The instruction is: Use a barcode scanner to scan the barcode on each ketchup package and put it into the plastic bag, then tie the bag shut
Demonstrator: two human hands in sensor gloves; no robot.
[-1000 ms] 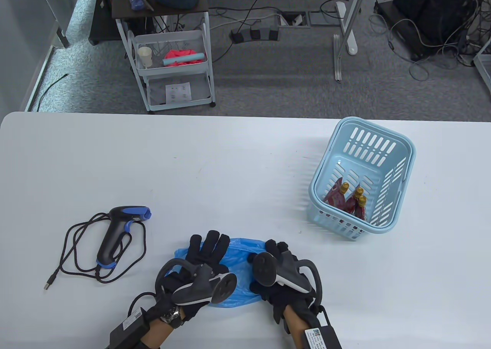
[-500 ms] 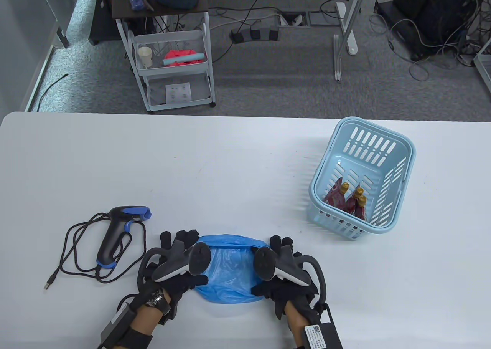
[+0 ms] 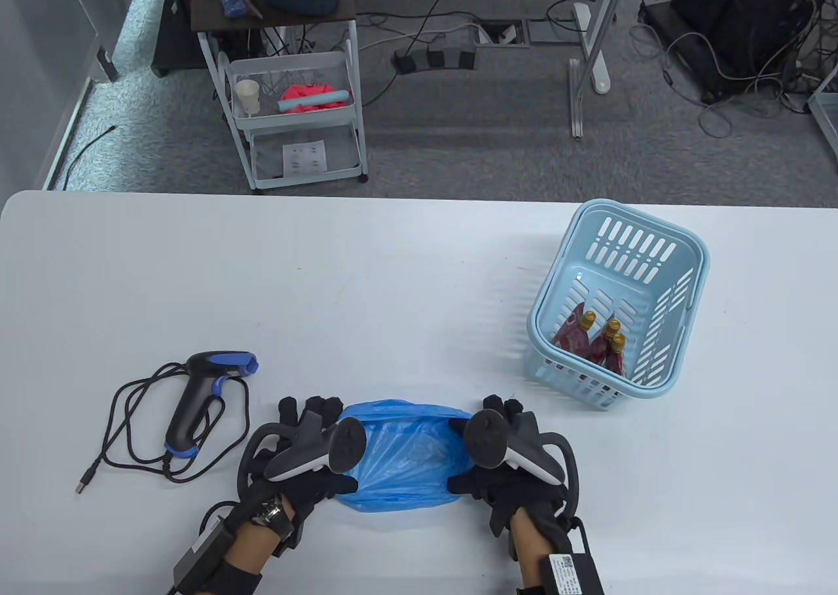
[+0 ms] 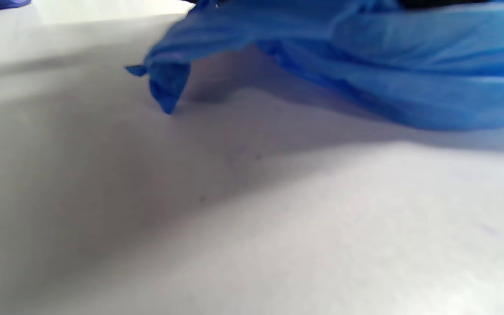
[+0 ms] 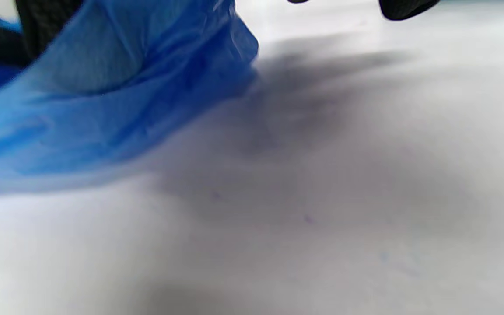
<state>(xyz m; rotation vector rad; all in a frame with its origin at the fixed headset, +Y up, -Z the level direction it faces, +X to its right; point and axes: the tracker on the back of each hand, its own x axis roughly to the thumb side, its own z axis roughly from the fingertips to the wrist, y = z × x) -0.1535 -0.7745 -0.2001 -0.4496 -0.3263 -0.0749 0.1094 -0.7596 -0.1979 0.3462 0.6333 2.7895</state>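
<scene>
While both hands grip opposite ends of the one blue plastic bag at the table's near edge, left hand on its left end, right hand on its right, fingers curled into the film, the bag's mouth is pulled wide. One barcode scanner w/ cable lies left. Three ketchup packages sit in one basket, far right. Wrist views show only film lifted off the tabletop, a corner dangling; scanner and basket appear only from above.

Bag – thin glossy plastic; table – matt.
</scene>
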